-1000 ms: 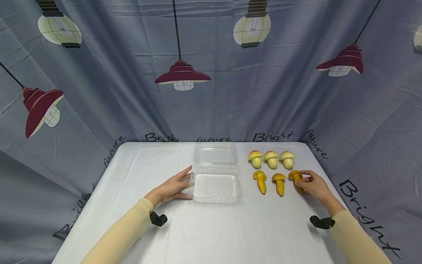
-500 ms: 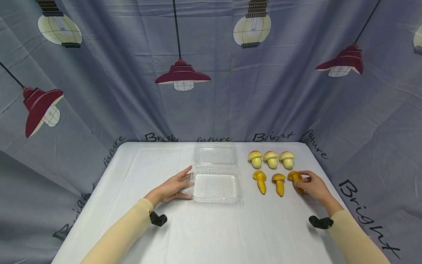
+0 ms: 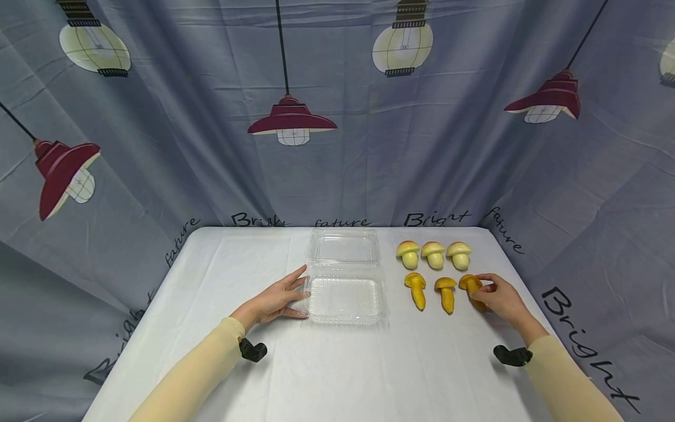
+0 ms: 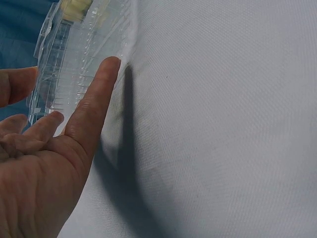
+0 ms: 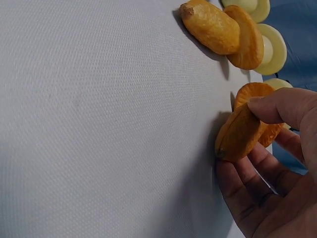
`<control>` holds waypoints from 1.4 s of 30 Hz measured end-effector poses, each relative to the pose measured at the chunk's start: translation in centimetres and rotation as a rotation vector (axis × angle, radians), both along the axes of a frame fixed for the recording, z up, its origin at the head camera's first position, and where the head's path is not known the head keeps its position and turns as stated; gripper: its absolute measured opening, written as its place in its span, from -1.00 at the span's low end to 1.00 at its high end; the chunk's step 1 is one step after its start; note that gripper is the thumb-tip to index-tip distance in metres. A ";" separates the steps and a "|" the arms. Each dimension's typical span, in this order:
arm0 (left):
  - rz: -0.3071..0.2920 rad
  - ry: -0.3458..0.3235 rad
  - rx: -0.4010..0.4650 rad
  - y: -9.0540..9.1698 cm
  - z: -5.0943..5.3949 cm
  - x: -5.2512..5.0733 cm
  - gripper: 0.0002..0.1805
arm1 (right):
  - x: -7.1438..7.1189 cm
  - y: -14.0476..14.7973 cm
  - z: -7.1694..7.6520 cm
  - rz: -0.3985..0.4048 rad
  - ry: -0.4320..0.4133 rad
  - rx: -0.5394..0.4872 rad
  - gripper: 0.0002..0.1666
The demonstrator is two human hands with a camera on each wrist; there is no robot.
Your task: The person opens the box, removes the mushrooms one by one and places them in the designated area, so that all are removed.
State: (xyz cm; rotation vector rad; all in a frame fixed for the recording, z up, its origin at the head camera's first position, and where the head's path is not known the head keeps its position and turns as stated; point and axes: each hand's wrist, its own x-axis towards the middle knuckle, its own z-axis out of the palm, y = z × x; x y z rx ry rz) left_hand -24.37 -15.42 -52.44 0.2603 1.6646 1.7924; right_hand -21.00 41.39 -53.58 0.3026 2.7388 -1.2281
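My right hand (image 3: 503,300) holds a brown-orange mushroom (image 5: 240,131) by its stem, thumb on one side and fingers on the other, low at the table's right side. Two more brown-orange mushrooms lie to its left, the middle one (image 3: 447,295) and the far-left one (image 3: 416,291). My left hand (image 3: 276,299) rests against the left side of a clear plastic clamshell box (image 3: 345,322), its fingers spread and mostly straight. The box's lid (image 3: 345,246) lies folded back behind its base. In the left wrist view, the fingers (image 4: 94,106) stand beside the clear wall.
Behind the brown-orange mushrooms is a row of pale yellow mushrooms, with one (image 3: 433,256) in the middle. A white cloth (image 3: 337,375) covers the table. Grey-blue curtains (image 3: 337,176) printed with lamps hang along the back and sides.
My right hand has shifted slightly left with the mushroom it holds. The left hand and the clear box stay where they were.
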 end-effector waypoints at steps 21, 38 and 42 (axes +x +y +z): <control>-0.011 0.004 0.003 -0.1 -0.1 0.0 -0.11 | 0.2 -0.1 0.3 0.012 -0.005 -0.008 -0.19; -0.010 0.001 0.010 -0.2 -0.2 -0.1 -0.11 | 0.3 0.1 0.2 0.000 -0.008 -0.043 -0.15; -0.009 0.002 0.010 -0.2 -0.2 0.0 -0.11 | 0.3 0.0 0.1 -0.006 -0.008 -0.030 -0.16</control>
